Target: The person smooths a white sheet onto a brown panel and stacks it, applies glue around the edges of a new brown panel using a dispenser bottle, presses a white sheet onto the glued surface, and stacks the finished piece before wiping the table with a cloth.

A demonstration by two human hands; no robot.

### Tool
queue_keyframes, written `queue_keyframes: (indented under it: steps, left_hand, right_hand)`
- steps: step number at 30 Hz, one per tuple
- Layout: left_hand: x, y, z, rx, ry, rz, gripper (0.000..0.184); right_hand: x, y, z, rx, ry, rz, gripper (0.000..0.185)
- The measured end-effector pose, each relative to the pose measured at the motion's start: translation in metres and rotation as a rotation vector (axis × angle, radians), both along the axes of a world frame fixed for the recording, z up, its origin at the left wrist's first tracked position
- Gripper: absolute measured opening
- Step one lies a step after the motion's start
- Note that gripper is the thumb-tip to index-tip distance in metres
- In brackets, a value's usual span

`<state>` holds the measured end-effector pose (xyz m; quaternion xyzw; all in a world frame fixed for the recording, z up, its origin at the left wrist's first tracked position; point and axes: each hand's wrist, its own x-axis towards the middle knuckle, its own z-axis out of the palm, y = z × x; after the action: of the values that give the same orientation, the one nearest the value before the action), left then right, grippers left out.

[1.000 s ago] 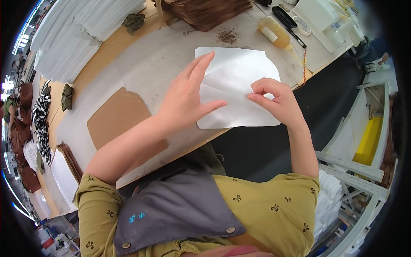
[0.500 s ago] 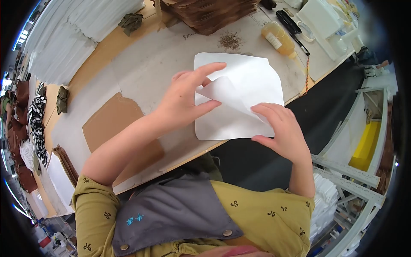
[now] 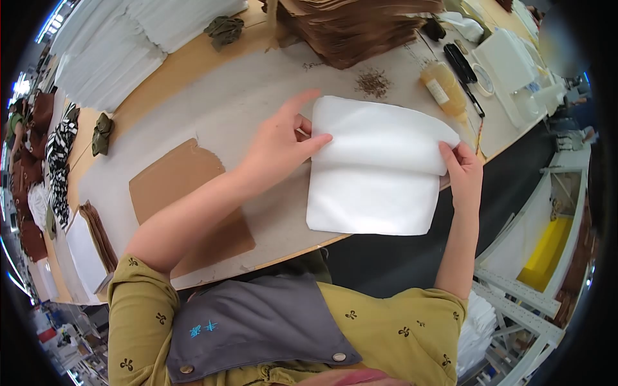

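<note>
A white sheet (image 3: 380, 132), thin and with a curved far edge, is bowed up between my two hands. My left hand (image 3: 283, 143) pinches its left edge between thumb and curled fingers, the index finger stretched out. At the right corner, the thumb and fingers of my right hand (image 3: 463, 168) close on the same sheet. Below it, another white layer (image 3: 373, 202) reaches past the table's front edge; whether it is a separate sheet I cannot tell. To the left lies a brown panel (image 3: 177, 180) of similar shape, partly covered by my left forearm.
A tall brown stack (image 3: 347, 29) stands at the back, with dark crumbs (image 3: 372, 83) in front of it. A bottle of amber liquid (image 3: 444, 90) lies near a black stapler-like tool (image 3: 459, 63). White stacks (image 3: 109, 58) fill the far left. A metal frame (image 3: 521, 296) stands at right.
My right hand has moved up and right, now pinching the sheet's right corner. My left hand has closed on the left edge. The sheet, earlier folded over at its left, is spread out.
</note>
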<state>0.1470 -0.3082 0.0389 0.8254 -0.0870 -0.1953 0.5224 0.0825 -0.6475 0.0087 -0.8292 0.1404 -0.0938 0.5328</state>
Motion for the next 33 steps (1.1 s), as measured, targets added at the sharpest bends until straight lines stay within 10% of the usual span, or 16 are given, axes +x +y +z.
queue_keyframes:
  steps: [15,23,27,33]
  left_hand:
    - [0.013,-0.002,-0.017,0.052,-0.012,-0.031,0.077]
    - [0.011,0.0,-0.018,0.016,-0.058,-0.038,0.07]
    - [0.003,0.008,-0.005,-0.099,0.159,0.056,0.061]
    - [-0.024,0.013,-0.011,-0.017,-0.517,-0.387,0.032]
  right_hand:
    - [0.003,0.031,0.009,-0.506,-0.214,-0.111,0.049]
    - [0.015,0.088,0.022,-0.848,-0.417,0.605,0.038]
    - [0.026,0.087,0.015,-0.743,-0.426,0.551,0.016]
    - [0.04,0.077,0.021,-0.143,-0.073,0.283,0.012]
